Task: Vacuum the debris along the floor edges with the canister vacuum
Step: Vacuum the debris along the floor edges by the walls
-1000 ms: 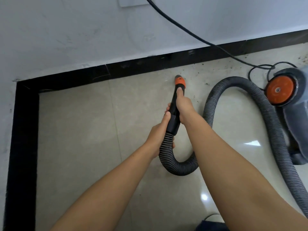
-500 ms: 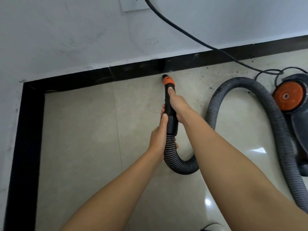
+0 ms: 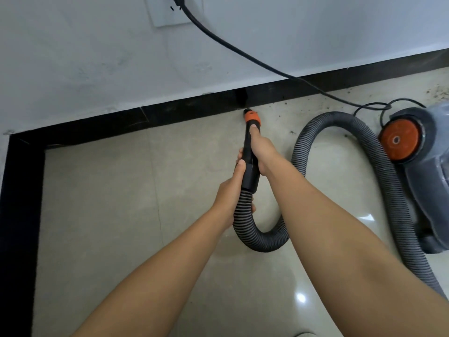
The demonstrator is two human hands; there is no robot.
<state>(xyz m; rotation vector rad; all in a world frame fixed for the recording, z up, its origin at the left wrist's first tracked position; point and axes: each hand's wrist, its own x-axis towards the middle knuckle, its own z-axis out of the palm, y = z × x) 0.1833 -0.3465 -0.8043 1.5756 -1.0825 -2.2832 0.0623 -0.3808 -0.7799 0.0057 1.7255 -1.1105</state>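
Suction works best with the orange-tipped black plastic nozzle (image 3: 250, 147) low against the black skirting (image 3: 194, 110). My right hand (image 3: 263, 152) grips its neck, my left hand (image 3: 230, 193) the ribbed grey hose (image 3: 245, 224); dark debris specks (image 3: 291, 132) lie rightward, near the grey canister vacuum (image 3: 418, 166), so I sweep slowly that way.

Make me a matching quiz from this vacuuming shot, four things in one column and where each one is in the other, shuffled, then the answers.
Things:
1. nozzle tip
2. left hand
3. power cord
4. canister

Places:
A. plugged into the wall socket
B. on the floor at the right
C. against the black baseboard
D. where the ribbed hose meets the handle

Pairs: 1-C, 2-D, 3-A, 4-B
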